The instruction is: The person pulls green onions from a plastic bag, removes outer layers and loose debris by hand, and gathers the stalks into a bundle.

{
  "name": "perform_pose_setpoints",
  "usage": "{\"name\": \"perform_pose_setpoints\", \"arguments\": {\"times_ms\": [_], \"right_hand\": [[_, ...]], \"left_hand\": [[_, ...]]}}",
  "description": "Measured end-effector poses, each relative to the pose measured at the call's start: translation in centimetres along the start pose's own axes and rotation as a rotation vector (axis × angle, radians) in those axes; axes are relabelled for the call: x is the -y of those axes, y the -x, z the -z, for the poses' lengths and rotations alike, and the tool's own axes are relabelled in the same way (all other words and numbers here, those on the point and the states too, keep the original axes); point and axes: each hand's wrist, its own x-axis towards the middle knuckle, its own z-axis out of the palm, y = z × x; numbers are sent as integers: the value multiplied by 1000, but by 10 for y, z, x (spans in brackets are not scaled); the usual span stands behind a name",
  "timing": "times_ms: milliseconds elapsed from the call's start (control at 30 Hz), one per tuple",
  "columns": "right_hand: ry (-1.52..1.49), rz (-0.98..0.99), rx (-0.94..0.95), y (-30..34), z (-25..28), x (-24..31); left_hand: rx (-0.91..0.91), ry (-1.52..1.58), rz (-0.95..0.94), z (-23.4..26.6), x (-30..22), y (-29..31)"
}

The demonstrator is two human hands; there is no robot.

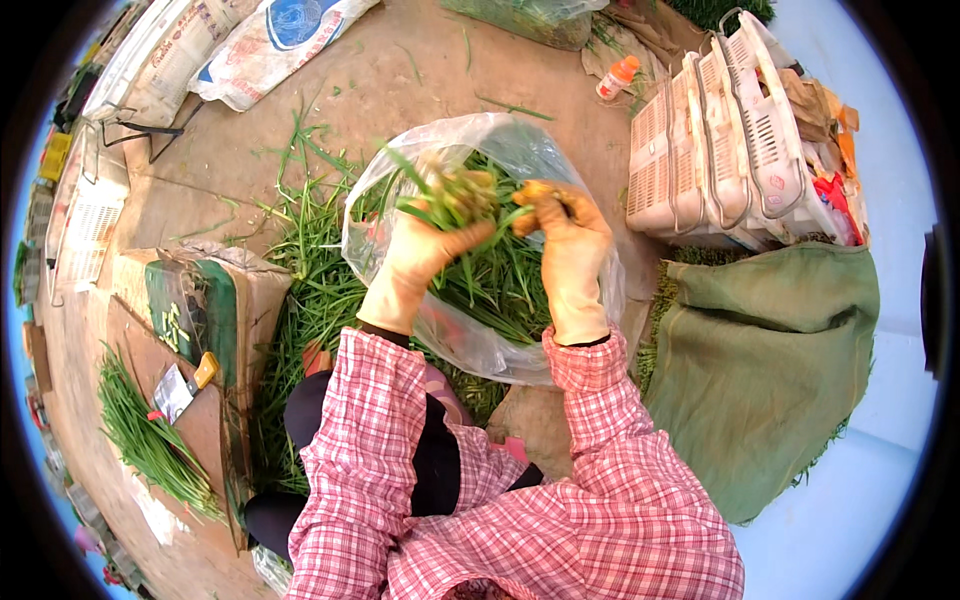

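Note:
Above a clear plastic bag point(590, 350), my gloved left hand point(420, 250) is closed round a bunch of long green leaves that look like chives point(462, 205). The bunch's upper end is smeared by motion. Beside it, my gloved right hand point(575, 235) has its yellow-stained fingers curled and pinched close to the bunch; what sits between them is too small to make out. Inside the open bag lie more loose chives point(490, 295), below both hands. A heap of long chives point(315, 255) spreads over the floor left of the bag.
White plastic crates point(690, 140) stand at the right, near an orange-capped bottle point(618, 76). A green cloth point(765, 370) covers greens at right. On a cardboard-covered box to the left lie a tied chive bunch point(155, 430) and a yellow-handled blade point(205, 370). A white sack point(285, 45) lies far left.

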Motion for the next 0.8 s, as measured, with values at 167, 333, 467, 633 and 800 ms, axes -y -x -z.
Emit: {"name": "perform_pose_setpoints", "arguments": {"times_ms": [167,333,467,633,800], "right_hand": [[144,-19,382,-13,-1,3],[417,52,586,-12,-16,-11],[22,-313,501,-18,-34,-19],[162,-110,251,-36,-14,34],[79,85,19,-47,7,127]], "left_hand": [[94,493,121,7,30,1],[94,136,64,-2,26,1],[152,-558,49,7,26,-6],[-238,-161,64,33,9,-3],[-498,36,-4,36,-7,3]]}}
